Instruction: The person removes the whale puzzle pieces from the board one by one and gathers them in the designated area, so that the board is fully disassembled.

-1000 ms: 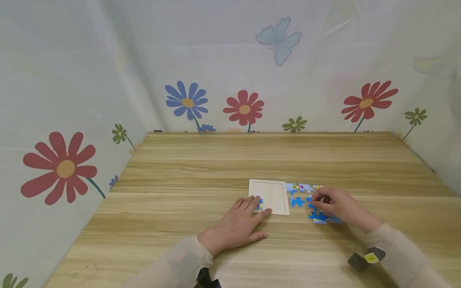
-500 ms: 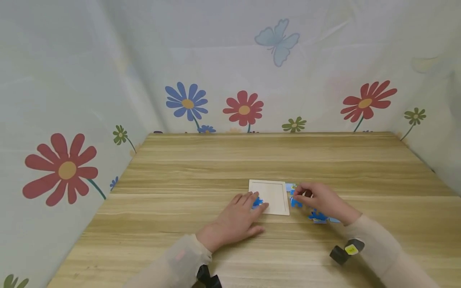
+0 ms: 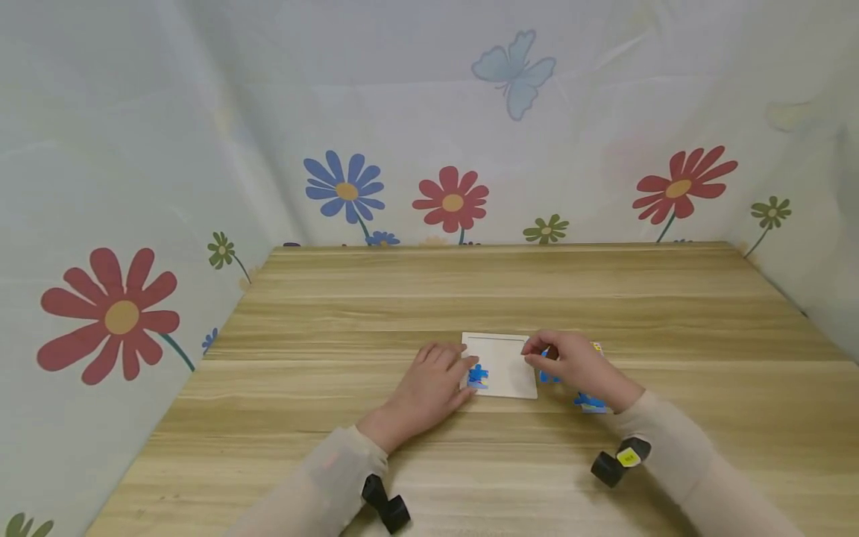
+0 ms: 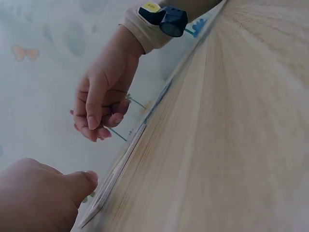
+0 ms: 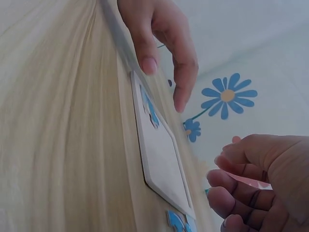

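Observation:
A shallow light wooden puzzle tray (image 3: 510,365) lies on the table with blue jigsaw pieces (image 3: 478,377) in its near left corner. My left hand (image 3: 429,380) is over the tray's left side, its thumb and index finger spread to either side of those pieces. In the right wrist view, both digits of the left hand (image 5: 169,43) hang loosely near that corner. Over the tray's right edge hovers my right hand (image 3: 570,362), thumb and fingers loosely curled. No piece shows between the fingertips of the right hand (image 5: 251,179) in the right wrist view.
Loose blue jigsaw pieces (image 3: 590,403) lie right of the tray, some hidden under the right hand. The wood-grain table (image 3: 376,298) reaches back to a white curtain (image 3: 403,89) printed with flowers and a butterfly.
My right hand has moved left from the loose pieces to the tray's right edge. My left hand has drawn slightly left, uncovering more of the corner pieces.

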`<action>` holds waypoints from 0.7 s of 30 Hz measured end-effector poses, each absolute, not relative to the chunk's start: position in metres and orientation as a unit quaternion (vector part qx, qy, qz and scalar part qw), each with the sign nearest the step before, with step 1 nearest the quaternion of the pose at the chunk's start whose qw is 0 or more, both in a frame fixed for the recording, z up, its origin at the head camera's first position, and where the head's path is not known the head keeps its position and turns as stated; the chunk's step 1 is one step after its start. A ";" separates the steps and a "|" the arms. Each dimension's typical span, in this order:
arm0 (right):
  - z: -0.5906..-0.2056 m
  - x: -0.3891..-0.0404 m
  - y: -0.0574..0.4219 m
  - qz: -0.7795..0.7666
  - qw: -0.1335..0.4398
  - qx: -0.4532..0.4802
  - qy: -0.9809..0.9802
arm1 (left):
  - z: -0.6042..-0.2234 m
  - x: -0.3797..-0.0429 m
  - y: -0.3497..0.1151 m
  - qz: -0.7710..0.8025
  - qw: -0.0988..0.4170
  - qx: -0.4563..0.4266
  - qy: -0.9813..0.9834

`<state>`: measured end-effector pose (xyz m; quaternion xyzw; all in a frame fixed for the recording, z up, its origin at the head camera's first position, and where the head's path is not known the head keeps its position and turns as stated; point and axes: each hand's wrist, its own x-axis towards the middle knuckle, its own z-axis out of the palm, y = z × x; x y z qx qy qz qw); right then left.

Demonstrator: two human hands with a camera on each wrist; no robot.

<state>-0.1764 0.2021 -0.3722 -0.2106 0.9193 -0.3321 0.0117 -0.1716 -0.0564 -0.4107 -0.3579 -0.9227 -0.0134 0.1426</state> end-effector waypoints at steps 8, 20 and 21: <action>-0.382 -0.181 0.181 -0.353 0.031 -0.227 0.907 | -0.415 -0.174 -0.059 -0.040 0.131 -0.344 -0.929; -0.391 -0.181 0.153 -0.350 0.048 -0.217 0.910 | -0.416 -0.175 -0.060 -0.056 0.114 -0.346 -0.930; -0.392 -0.182 0.151 -0.347 0.044 -0.221 0.911 | -0.416 -0.175 -0.060 -0.056 0.113 -0.345 -0.930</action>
